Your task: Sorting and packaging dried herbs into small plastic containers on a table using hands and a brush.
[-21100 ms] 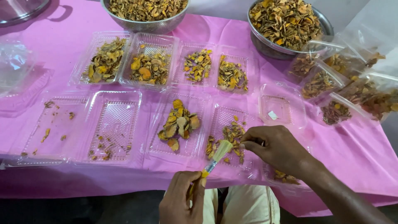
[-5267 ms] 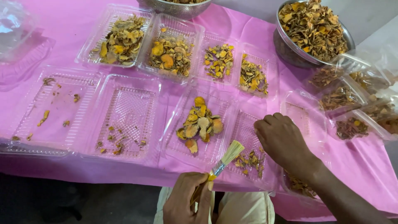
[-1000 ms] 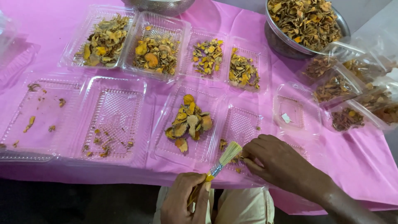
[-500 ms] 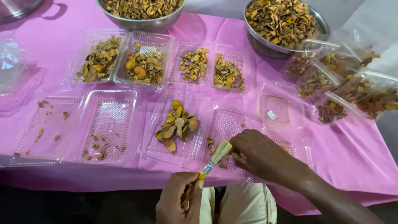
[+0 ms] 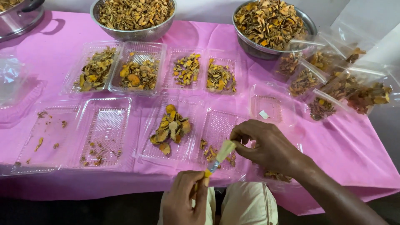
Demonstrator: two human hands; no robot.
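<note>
Pink tablecloth (image 5: 62,58) covers the table edge to edge. Two steel bowls (image 5: 133,33) heaped with dried yellow-brown slices stand at the far side, with filled clear bags (image 5: 333,87) lying to the right. Clear plastic trays (image 5: 104,133) sit in two rows: the far four hold sorted dried pieces; of the near ones, the left pair holds only crumbs, and the middle tray carries a pile of larger orange slices (image 5: 171,129).

Right hand (image 5: 268,146) rests over the near right tray, fingers curled together, thumb and forefinger pinched on the bristle end of the small brush (image 5: 218,157). Left hand (image 5: 183,200) is at the table's near edge, closed around the brush's yellow handle.

The brush lies between the two hands, just above the near edge of the table. Its long axis runs diagonally: handle low and toward the person, pale bristles pointing up and away to the right, into the right hand's fingertips
</note>
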